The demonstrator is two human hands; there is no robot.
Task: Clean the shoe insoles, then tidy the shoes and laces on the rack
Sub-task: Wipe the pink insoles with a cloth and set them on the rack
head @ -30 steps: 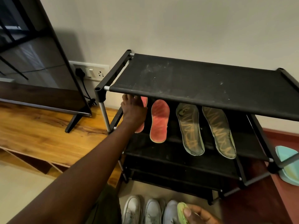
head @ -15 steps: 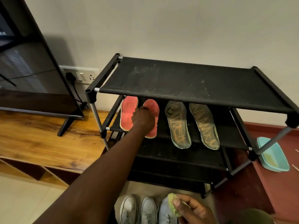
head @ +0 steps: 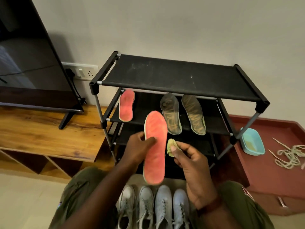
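Observation:
My left hand [head: 139,148] grips a red insole [head: 155,146] by its left edge and holds it upright in front of the black shoe rack [head: 175,76]. Just right of that insole, my right hand [head: 189,161] pinches a small yellow-green sponge [head: 170,147]. A second red insole [head: 126,105] leans on the rack's second shelf at the left. Two dark brown insoles [head: 170,113] [head: 194,114] lean beside it to the right. Several pale sneakers [head: 153,205] stand in a row on the floor below my hands.
A light blue basin [head: 252,141] sits on the red floor to the right of the rack, with a tangle of pale laces [head: 292,156] beyond it. A TV [head: 29,63] stands on a wooden cabinet [head: 49,129] at the left. A wall socket [head: 82,72] is behind it.
My left hand has lifted the right-hand red insole off the shelf and drawn it toward me. My right hand has risen with the sponge to beside it. The view has pulled back.

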